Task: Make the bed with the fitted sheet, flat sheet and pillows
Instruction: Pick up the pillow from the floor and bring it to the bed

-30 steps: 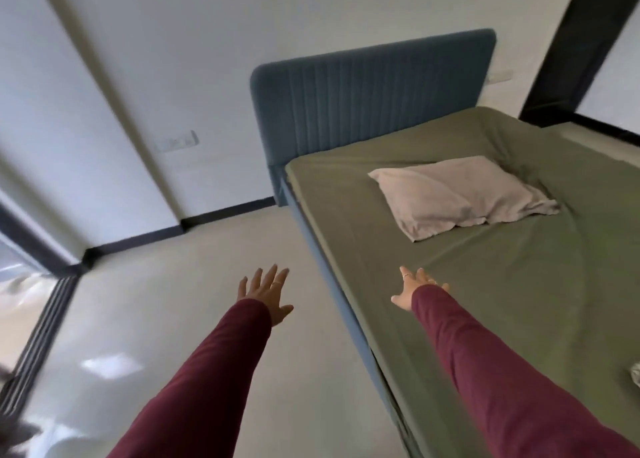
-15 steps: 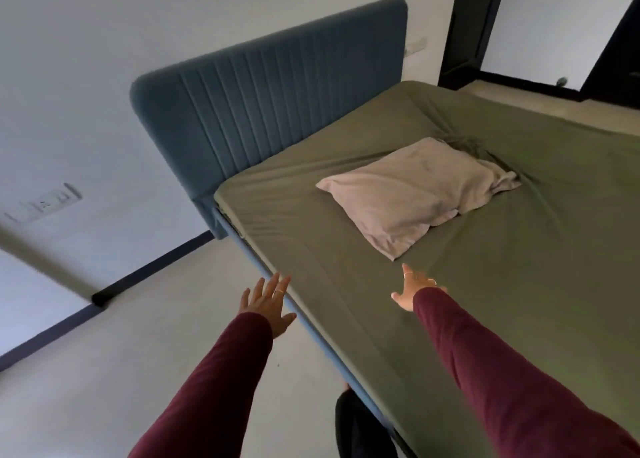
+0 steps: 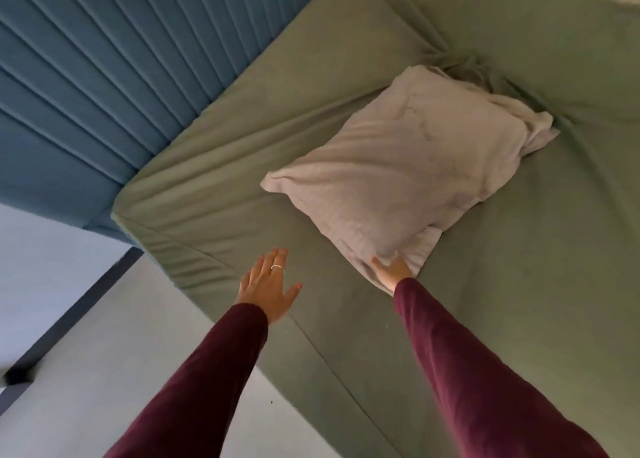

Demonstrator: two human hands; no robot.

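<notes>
An olive-green fitted sheet [image 3: 519, 284] covers the mattress, with wrinkles at the near-left corner and behind the pillow. One pale pinkish pillow [image 3: 408, 166] lies slanted on it, some way from the blue headboard [image 3: 104, 76]. My right hand [image 3: 393, 270] touches the pillow's near corner with fingers spread; the fingertips are partly hidden by the cloth. My left hand [image 3: 268, 287], a ring on one finger, hovers open above the mattress's left edge, holding nothing. Both arms are in dark red sleeves. No flat sheet or second pillow is in view.
Pale floor [image 3: 104, 371] runs along the bed's left side. A white wall with a dark skirting board [image 3: 86, 305] stands to the left below the headboard.
I have moved closer and over the bed. My right hand went forward from the bare sheet to the pillow's near corner. My left hand moved from above the floor to above the mattress edge.
</notes>
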